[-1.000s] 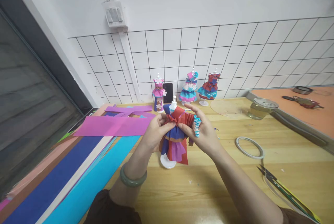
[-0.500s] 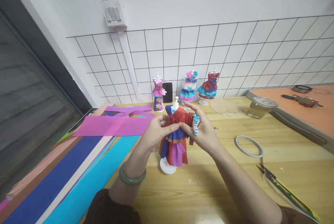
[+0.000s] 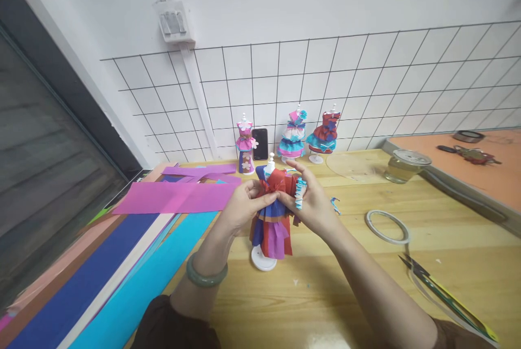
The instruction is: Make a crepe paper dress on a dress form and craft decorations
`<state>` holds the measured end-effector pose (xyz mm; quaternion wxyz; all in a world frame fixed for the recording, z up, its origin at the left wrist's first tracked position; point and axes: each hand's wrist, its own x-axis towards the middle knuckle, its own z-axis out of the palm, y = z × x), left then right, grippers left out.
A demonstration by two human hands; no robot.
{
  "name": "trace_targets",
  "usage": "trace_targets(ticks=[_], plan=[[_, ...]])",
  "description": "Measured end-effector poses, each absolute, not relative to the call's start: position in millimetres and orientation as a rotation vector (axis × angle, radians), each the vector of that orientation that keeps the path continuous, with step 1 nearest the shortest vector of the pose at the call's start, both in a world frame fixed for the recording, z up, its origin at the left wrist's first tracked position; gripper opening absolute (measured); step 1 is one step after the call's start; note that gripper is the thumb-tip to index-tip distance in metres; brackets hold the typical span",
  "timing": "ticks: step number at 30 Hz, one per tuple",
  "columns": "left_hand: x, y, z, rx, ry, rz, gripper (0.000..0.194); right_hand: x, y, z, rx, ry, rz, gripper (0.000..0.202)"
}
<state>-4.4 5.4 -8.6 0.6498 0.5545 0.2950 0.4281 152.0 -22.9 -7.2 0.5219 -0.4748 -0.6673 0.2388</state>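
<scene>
A small white dress form stands upright on its round base in front of me. It wears a pleated paper dress in red, blue and purple with a brown-edged blue layer. My left hand grips the dress at the waist from the left, thumb in front and fingers curled behind. From the other side my right hand pinches the same waist, its thumb tip meeting the left thumb. A gathered blue-and-white paper piece shows at the right hand's palm, beside the red sleeve. The fingers behind the dress are partly hidden.
Three dressed forms, one a pink dress, stand by the tiled wall with a phone. Paper strips cover the left. Rightward lie a tape roll, scissors, a lidded cup and an orange mat.
The view has shifted slightly. Both hands keep their hold at the dress's waist, and the right hand with the gathered blue-and-white piece has moved a little left.
</scene>
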Motion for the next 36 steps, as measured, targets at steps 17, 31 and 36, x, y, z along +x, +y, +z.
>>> trace_targets(ticks=[17, 31, 36], plan=[[-12.1, 12.4, -7.8, 1.153, 0.637, 0.985, 0.034, 158.5, -30.1, 3.7, -1.065, -1.612, 0.903, 0.061], [-16.1, 19.5, -17.3, 1.266, 0.656, 0.951, 0.020, 149.8, -30.2, 7.3, -1.115, -1.571, 0.900, 0.064], [-17.9, 22.6, -19.2, 1.316, 0.657, 0.971, 0.022, 149.3, -28.6, 7.0, -1.109, -1.544, 0.951, 0.067]])
